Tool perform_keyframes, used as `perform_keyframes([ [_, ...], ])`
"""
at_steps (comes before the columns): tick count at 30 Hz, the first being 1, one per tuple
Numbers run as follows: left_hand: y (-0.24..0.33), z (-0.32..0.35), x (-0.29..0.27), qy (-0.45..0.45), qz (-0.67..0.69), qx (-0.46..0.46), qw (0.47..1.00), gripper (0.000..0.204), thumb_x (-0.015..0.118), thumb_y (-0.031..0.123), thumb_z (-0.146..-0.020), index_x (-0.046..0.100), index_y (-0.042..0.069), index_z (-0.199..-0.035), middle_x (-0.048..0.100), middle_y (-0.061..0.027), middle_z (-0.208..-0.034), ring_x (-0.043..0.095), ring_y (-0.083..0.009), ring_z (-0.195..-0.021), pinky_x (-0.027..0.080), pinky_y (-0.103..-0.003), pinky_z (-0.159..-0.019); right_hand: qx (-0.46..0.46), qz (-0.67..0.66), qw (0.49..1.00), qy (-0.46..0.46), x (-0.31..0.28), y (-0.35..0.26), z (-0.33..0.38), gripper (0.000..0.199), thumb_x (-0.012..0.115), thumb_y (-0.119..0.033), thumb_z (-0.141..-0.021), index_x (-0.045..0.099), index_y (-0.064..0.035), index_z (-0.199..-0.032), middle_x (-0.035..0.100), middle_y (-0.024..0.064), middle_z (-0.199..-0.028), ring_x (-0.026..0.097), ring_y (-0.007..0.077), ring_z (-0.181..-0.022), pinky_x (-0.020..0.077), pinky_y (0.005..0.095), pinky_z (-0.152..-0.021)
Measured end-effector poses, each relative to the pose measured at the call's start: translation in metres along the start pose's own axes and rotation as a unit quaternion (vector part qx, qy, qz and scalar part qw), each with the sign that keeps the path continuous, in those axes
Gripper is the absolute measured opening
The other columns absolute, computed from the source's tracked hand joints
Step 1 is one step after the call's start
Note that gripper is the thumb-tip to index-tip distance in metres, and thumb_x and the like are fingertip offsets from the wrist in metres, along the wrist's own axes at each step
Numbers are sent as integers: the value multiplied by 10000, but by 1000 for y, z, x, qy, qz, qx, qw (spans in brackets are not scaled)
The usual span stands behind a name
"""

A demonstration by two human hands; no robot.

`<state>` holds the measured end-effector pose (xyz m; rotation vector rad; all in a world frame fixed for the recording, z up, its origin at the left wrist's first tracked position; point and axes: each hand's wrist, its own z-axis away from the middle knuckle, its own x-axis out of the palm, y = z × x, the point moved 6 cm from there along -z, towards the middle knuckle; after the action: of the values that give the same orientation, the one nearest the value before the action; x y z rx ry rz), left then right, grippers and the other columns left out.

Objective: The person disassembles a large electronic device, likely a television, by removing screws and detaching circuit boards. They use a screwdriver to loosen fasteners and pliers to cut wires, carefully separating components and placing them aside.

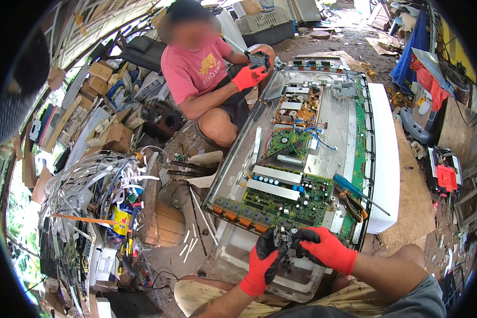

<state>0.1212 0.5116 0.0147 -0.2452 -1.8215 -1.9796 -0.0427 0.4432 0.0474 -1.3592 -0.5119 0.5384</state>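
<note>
Cluttered floor [305, 47], small metallic part [282, 237], between 2 gloved hands [265, 259] [323, 248]

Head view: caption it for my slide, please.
Gloved left hand holds a small part, right hand alongside, near a green circuit board.

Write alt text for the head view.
Gloved left hand holds a small part, gloved right hand close beside it, before an opened flat-panel display with green circuit boards. Screwdriver and pliers lie at its right; a gloved co-worker is at its left.
</note>
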Motion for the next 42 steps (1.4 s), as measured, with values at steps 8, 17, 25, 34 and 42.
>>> perform_keyframes([
  [8, 14, -1, 1, -13, -76, 101, 992, 553, 620, -64, -891, 488, 29, -1420, 586, -71, -1301, 566, -174, -1184, 457, -341, -1040, 117, -194, 973, -43, 2, 5, 0, 250, 592, -229, -1012, 701, -9, -1056, 659, 29, -811, 582, 87, -668, 455, 244, -557],
  [17, 13, -8, -5, 69, -31, 47, 996, 576, 586, -23, -900, 468, 66, -1456, 613, -20, -1105, 523, -54, -755, 419, -196, -622, 17, -5, 999, -37, -6, -23, 4, 328, 727, -64, -884, 664, -49, -1205, 688, 13, -1020, 607, 81, -795, 525, 275, -688],
  [25, 9, -7, -18, 77, -8, 18, 997, 547, 591, -31, -924, 490, 111, -1442, 619, 2, -960, 486, -35, -652, 365, -182, -539, -159, 160, 974, 34, -9, -36, 6, 310, 720, -194, -848, 666, -62, -1124, 681, 145, -999, 656, 359, -957, 539, 420, -823],
  [34, 15, -11, -10, 60, -9, 32, 998, 546, 596, -30, -922, 481, 83, -1444, 618, -33, -1099, 611, -113, -900, 538, -255, -798, -180, 236, 953, 56, -8, -44, 15, 405, 736, -224, -837, 653, -104, -1215, 691, 134, -1051, 673, 353, -976, 562, 434, -824],
  [42, 13, -6, -16, -23, 57, 38, 997, 520, 624, 22, -947, 468, 61, -1442, 573, -90, -1360, 587, -203, -1193, 496, -360, -1046, -179, 238, 953, 47, -5, -46, 14, 430, 745, -234, -834, 650, -108, -1233, 696, 131, -1049, 680, 353, -959, 565, 434, -815],
])
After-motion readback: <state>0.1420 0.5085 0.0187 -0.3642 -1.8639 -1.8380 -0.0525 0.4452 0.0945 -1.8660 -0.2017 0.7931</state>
